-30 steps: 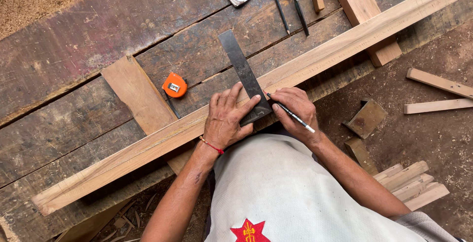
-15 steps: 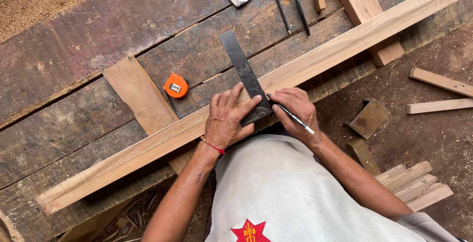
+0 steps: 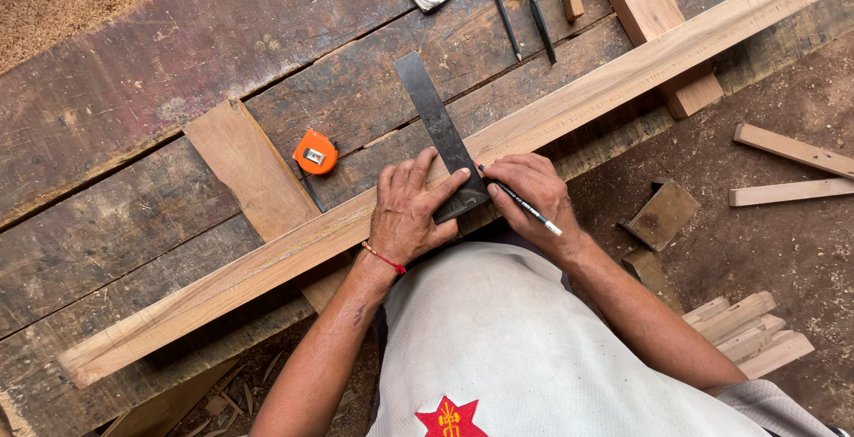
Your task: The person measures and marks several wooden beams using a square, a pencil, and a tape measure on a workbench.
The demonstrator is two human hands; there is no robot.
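Left hand (image 3: 411,210) flat, pinning dark steel square (image 3: 441,135) across pale long plank (image 3: 498,139); right hand (image 3: 532,195) grips pen (image 3: 525,206).

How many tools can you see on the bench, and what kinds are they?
Try square: 1
Orange tape measure: 1
Pen in the right hand: 1
Pencil: 1
Green-handled screwdriver: 1
Total: 5

Single head-worn view, looking steeply down, close over the workbench (image 3: 178,72) and hands
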